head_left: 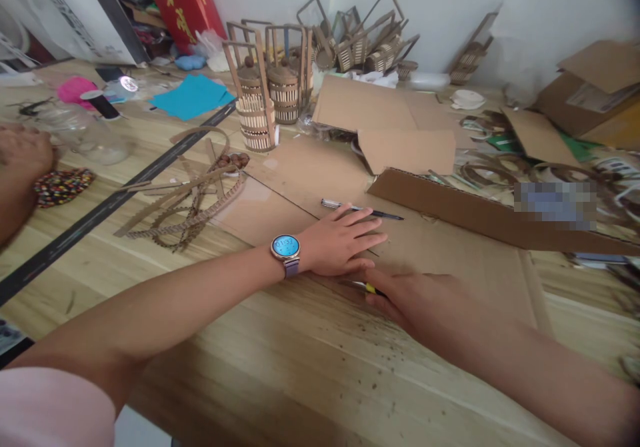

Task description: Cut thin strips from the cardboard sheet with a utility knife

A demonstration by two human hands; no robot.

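Observation:
My left hand (337, 240) lies flat on a sheet of brown cardboard (465, 267), its fingers spread. On that wrist is a watch (285, 247) with a lit blue face. Just below it, my right hand (400, 290) is closed around a yellow and black utility knife (372, 288). The knife's thin blade points left, by the cardboard's near edge; my fingers hide most of its handle. Past my left fingertips a black pen (375, 212) rests on the cardboard. Whether the blade touches the cardboard, I cannot tell.
Small woven bamboo baskets (257, 124) with tall handles stand at the back. Curved brown strips (185, 207) and blue sheets (193, 97) lie to the left. Another person's hand (25, 150) rests near colourful beads (63, 187). A folded cardboard flap (450, 210) rises on the right.

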